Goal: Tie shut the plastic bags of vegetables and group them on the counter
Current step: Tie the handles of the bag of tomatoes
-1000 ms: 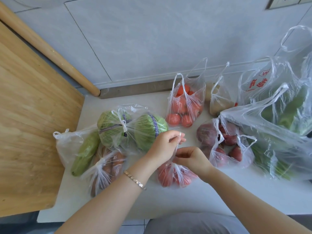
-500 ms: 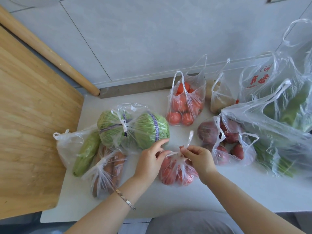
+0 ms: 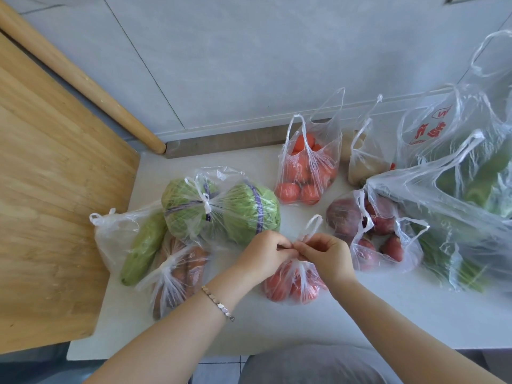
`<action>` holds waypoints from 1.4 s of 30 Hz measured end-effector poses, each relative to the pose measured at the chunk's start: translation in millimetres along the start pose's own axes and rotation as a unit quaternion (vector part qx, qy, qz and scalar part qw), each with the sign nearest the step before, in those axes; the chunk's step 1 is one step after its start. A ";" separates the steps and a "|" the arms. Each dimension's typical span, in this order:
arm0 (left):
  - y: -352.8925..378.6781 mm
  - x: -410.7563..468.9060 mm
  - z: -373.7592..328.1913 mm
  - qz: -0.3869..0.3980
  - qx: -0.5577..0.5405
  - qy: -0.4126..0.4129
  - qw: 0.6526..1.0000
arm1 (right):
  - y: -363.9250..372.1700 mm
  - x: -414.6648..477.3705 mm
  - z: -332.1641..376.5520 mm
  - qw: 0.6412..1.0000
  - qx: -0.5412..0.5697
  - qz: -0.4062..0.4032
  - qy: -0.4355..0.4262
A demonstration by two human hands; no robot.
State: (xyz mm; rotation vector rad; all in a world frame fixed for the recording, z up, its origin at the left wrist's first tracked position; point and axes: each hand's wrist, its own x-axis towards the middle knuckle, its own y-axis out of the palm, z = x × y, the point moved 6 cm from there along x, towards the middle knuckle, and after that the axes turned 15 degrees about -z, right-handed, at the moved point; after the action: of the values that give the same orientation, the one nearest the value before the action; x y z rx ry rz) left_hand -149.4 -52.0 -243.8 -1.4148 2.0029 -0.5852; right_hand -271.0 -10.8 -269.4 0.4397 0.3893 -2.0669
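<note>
Pinching the handles (image 3: 312,226) of the tomato bag (image 3: 288,285), the left hand (image 3: 264,253) and right hand (image 3: 328,254) meet mid-frame; the bag sits just below their fingers (image 3: 306,248).

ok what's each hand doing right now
Left hand: pinching the handles of the small tomato bag.
Right hand: pinching the same bag's handles too.

Large wooden board (image 3: 55,189) on the left, wooden rolling pin (image 3: 83,84) slanting along its far edge, pale grey tiled wall (image 3: 249,51) behind, perhaps a metal strip (image 3: 221,144) at the wall's foot, grey fabric (image 3: 304,364) nearest.
</note>
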 end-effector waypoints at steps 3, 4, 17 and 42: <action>6.8 -0.8 5.7 -0.008 0.000 -0.030 1.000 | -3.5 0.1 -1.6 0.999 -0.017 -0.046 -0.009; 9.5 -0.8 8.0 -0.011 0.009 -0.035 0.999 | -4.6 0.2 -1.7 0.998 -0.025 -0.055 -0.016; 2.1 4.9 8.1 0.068 0.001 -0.061 0.996 | 15.8 -21.3 25.9 0.845 -0.309 0.091 -0.427; -0.9 -6.4 -0.9 -0.034 0.118 0.083 0.989 | 2.4 5.8 -4.8 0.978 -0.126 0.147 0.077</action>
State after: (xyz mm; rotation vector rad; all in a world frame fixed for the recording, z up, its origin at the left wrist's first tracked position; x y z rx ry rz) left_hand -147.9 -46.3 -241.1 -1.3293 1.9420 -0.9652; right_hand -271.0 -14.3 -276.5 0.4750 0.6316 -1.6767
